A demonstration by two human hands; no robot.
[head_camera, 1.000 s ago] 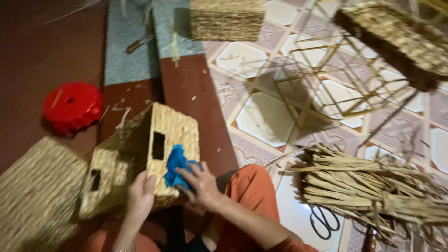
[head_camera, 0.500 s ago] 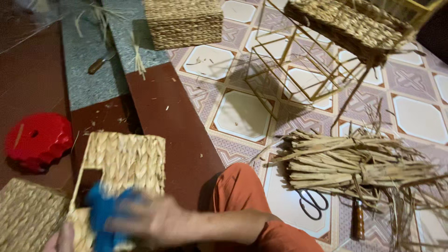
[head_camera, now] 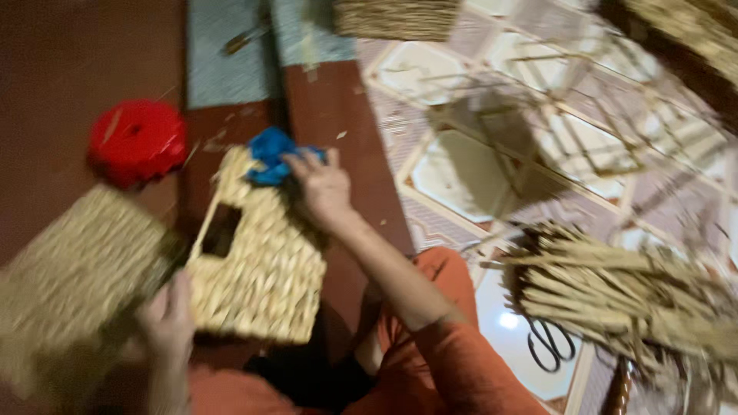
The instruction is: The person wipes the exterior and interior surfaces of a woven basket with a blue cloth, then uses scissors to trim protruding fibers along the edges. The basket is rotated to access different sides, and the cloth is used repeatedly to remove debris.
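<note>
A woven straw basket [head_camera: 261, 261] with a rectangular handle hole lies on its side in front of me. My left hand [head_camera: 165, 327] grips its near lower corner. My right hand [head_camera: 323, 184] presses a blue cloth [head_camera: 273, 154] against the basket's far upper corner. The view is blurred by motion.
A red round object [head_camera: 137, 141] sits on the floor to the left. Another woven basket [head_camera: 69, 284] lies at the lower left, a third [head_camera: 396, 17] at the top. A bare wire frame [head_camera: 553, 123] stands on the tiles. A straw bundle [head_camera: 623, 296] and scissors [head_camera: 550, 346] lie right.
My right hand has swept the blue cloth from the basket's near side up to its far corner. The basket has turned in my left hand and the view has shifted.
</note>
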